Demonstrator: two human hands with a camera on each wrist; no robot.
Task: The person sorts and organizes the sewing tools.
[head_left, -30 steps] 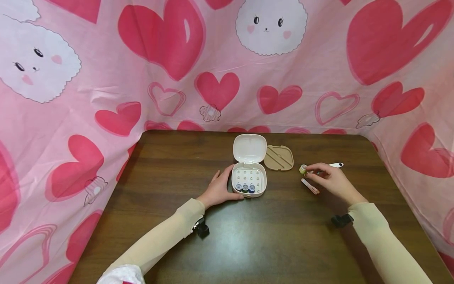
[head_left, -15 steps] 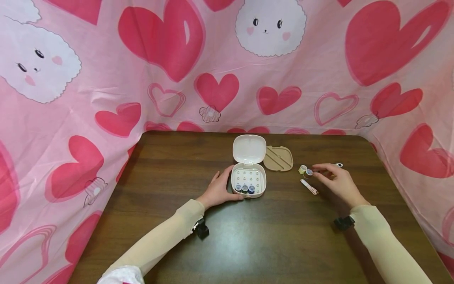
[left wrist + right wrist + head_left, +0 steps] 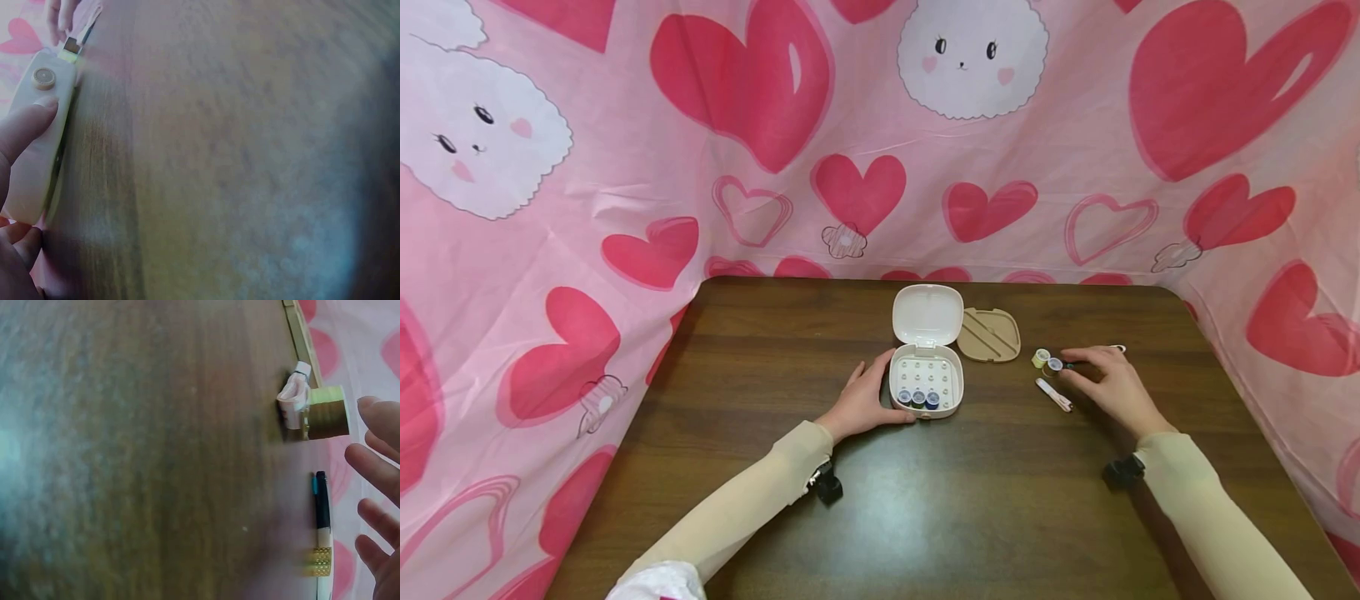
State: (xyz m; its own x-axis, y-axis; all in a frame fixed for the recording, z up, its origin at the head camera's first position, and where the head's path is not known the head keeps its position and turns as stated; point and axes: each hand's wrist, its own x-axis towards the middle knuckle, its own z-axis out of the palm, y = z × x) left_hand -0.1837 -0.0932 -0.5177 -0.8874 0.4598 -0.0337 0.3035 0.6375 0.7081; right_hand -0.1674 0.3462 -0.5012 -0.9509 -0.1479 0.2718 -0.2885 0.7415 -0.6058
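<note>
My left hand (image 3: 867,398) grips the left side of a white sewing box (image 3: 959,392), its thumb across the front near the round button (image 3: 44,78). The box's lid (image 3: 928,312) stands up. Three thread spools (image 3: 918,399) sit on the front row of pegs. To the right, my right hand (image 3: 1103,375) hovers with fingers spread, fingertips just right of an olive-brown thread spool (image 3: 328,419). A yellow-green thread spool (image 3: 1040,358) stands beside that one. The right wrist view shows nothing between the fingers.
A tan divided tray (image 3: 988,335) lies behind the box's right side. Near the spools lies a folded pale strip (image 3: 1054,394). A black-and-white pen-shaped tool (image 3: 323,512) and a gold thimble (image 3: 322,561) are by the right hand. A heart-patterned cloth (image 3: 850,100) hangs behind the table.
My right hand has drawn back to the right from the spools, uncovering the olive-brown one. Since half a second ago it has shifted only slightly. The left hand stays on the box.
</note>
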